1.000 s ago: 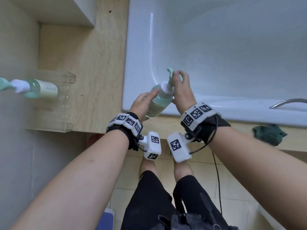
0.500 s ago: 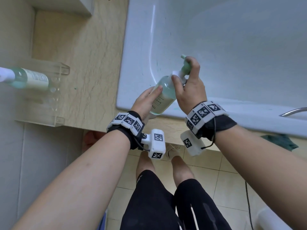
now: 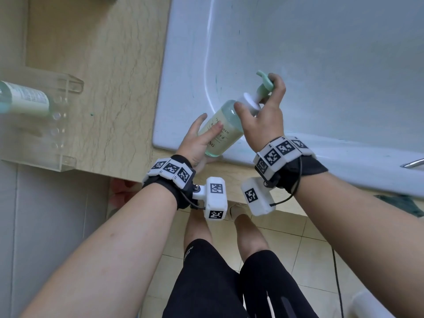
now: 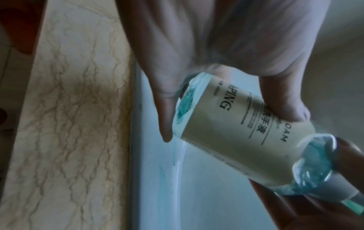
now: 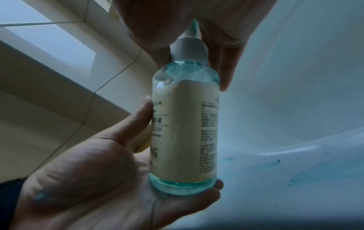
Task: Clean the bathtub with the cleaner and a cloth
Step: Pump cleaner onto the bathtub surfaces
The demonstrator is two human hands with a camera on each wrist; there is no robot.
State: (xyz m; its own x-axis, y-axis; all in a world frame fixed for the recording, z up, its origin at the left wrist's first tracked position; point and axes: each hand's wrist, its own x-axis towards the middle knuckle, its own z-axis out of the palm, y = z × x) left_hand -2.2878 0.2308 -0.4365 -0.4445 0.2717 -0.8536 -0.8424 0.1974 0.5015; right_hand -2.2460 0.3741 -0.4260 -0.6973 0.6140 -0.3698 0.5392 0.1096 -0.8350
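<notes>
Head view, left hand: the left hand (image 3: 197, 143) cups the bottom of the cleaner bottle (image 3: 223, 129), thumb laid along the label, fingers wrapped underneath.
Head view, right hand: the right hand (image 3: 263, 120) is up at the pump end, thumb on the bottle's shoulder, fingers curled over the mint pump head (image 3: 265, 82).
Head view, bottle spot: tilted, nozzle pointing into the bathtub (image 3: 321, 65), held right over the tub's near corner rim.
Head view, tub: smooth glossy white, rounded corner, a few tiny blue-green specks on it.
Head view, extras: beige marble-look ledge (image 3: 103, 76) left of the tub, a dark green cloth (image 3: 403, 203) lying on the ledge at far right.
Left wrist view: left hand (image 4: 216, 46) with thumb (image 4: 283, 99) pressed on the cream paper label, cleaner bottle (image 4: 246, 132) is clear plastic with teal liquid inside; pic's kinda dim.
Right wrist view: right hand (image 5: 206, 23) closed round the white collar and pump, left hand (image 5: 110, 179) palm-up under the base of the cleaner bottle (image 5: 185, 132), a round cylinder with fine print down the side.
</notes>
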